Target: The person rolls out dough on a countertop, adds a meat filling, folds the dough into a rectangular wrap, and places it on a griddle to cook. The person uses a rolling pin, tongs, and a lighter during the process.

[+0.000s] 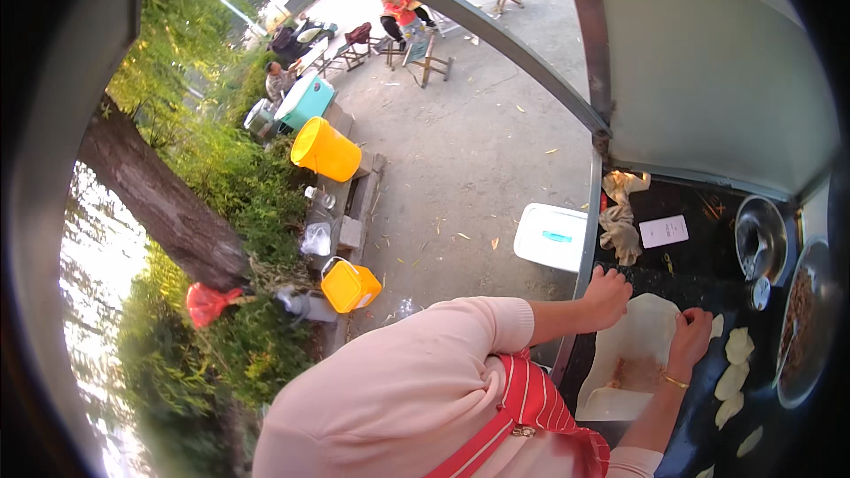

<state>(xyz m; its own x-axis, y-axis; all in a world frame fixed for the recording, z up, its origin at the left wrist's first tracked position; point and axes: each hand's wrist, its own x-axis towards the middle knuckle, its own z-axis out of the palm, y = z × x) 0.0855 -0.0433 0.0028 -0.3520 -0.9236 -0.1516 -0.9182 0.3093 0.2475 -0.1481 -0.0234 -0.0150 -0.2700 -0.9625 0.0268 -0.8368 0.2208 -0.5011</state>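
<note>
A thin sheet of dough (647,322) lies spread on the dark worktop (697,441), with a patch of reddish-brown filling (621,375) near its lower part. The dough's near end looks folded over. My left hand (607,295) has its fingers curled at the sheet's upper left corner. Between thumb and fingers, my right hand (692,335) pinches the sheet's right edge. Several small flattened dough pieces (732,382) lie to the right of that hand. Beyond them stands a large metal bowl (823,338) of browned, crumbly filling, partly cut by the picture's rim.
A second metal bowl (764,222) with a utensil, a small round container (761,293), a white phone-like device (664,231) and a crumpled cloth (621,232) sit farther back. A metal frame post (588,219) borders the worktop. Outside stand a white lidded box (541,236) and yellow buckets (339,149).
</note>
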